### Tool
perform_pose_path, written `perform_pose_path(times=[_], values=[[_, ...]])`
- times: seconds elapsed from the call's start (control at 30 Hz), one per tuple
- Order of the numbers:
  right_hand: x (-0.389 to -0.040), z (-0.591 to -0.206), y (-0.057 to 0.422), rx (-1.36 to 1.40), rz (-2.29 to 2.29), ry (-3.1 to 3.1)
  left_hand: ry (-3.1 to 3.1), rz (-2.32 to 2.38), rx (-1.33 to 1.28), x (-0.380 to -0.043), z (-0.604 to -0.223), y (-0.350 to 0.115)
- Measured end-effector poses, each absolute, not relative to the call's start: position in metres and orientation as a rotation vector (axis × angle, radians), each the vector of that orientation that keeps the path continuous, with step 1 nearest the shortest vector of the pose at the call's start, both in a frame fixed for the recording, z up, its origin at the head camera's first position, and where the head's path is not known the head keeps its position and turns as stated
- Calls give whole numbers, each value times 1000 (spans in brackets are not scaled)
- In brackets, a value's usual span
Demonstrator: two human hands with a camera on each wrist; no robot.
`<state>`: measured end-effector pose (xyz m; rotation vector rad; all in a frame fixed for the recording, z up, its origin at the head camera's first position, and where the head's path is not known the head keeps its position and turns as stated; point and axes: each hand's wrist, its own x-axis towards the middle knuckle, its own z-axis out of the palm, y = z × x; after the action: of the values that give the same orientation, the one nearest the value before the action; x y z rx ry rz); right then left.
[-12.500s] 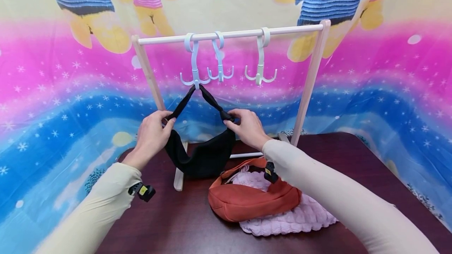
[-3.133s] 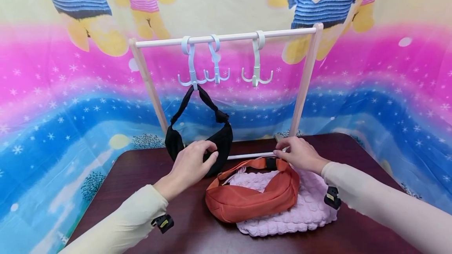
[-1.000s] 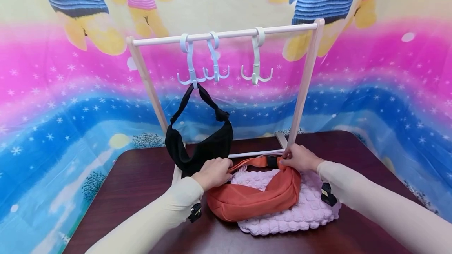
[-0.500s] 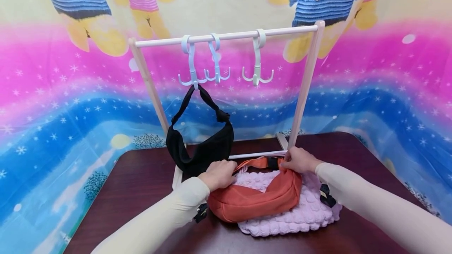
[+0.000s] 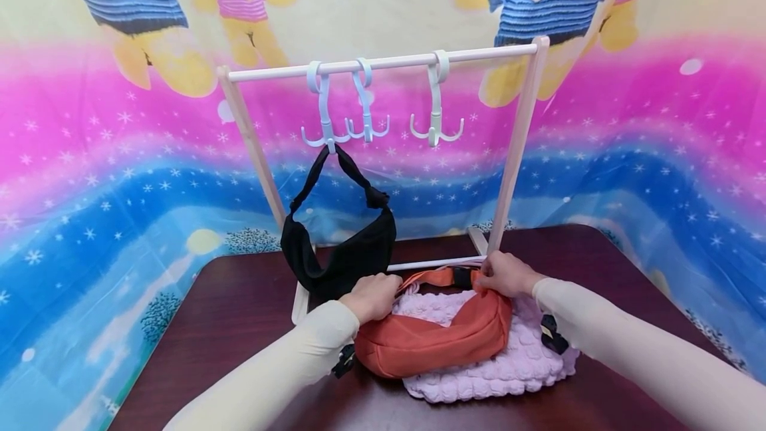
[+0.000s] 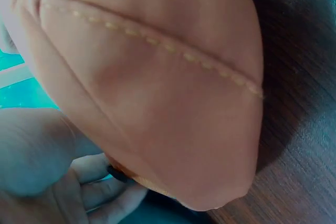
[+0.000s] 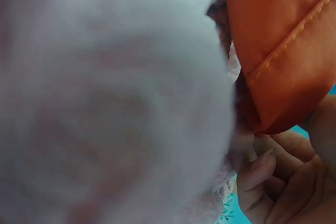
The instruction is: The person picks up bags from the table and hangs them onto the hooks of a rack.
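An orange-red sling bag (image 5: 431, 344) with a black buckle (image 5: 461, 277) on its strap lies on top of a pink bubble-textured bag (image 5: 509, 371). At the sling bag's left end, where the strap begins, my left hand (image 5: 372, 296) grips it; the left wrist view shows the fingers curled at the tip of the bag (image 6: 157, 103). My right hand (image 5: 509, 273) pinches the strap end at the upper right, beside the buckle. A black shoulder bag (image 5: 341, 258) hangs by its knotted strap from the leftmost hook (image 5: 326, 132).
A wooden rack (image 5: 517, 145) with a white top rail (image 5: 395, 64) stands at the back of the dark red table (image 5: 209, 338). Two more hooks, one blue (image 5: 367, 128) and one pale green (image 5: 435, 128), hang there. A printed cloth backdrop (image 5: 90, 205) surrounds the table.
Both hands have let go of the black bag's strap, moved down and right, and taken hold of the orange-red bag's two ends. Over the last half second they have barely moved.
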<state>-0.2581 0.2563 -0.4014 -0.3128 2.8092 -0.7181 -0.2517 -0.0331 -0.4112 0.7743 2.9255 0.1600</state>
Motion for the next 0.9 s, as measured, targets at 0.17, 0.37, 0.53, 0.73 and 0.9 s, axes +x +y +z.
perform_pose_path(times=[0.17, 0.37, 0.53, 0.73, 0.9], values=[[-256, -400, 257, -328, -724, 2820, 2942, 190, 799, -254, -409, -32], [-256, -398, 257, -334, -717, 2853, 2954, 245, 774, -256, -407, -31], [-255, -396, 257, -331, -709, 2879, 2991, 253, 780, -256, -405, -31], [-254, -395, 259, -375, -741, 2917, 3042, 258, 785, -256, -400, -33], [-253, -393, 260, -410, -814, 2957, 3068, 307, 764, -258, -398, -36]])
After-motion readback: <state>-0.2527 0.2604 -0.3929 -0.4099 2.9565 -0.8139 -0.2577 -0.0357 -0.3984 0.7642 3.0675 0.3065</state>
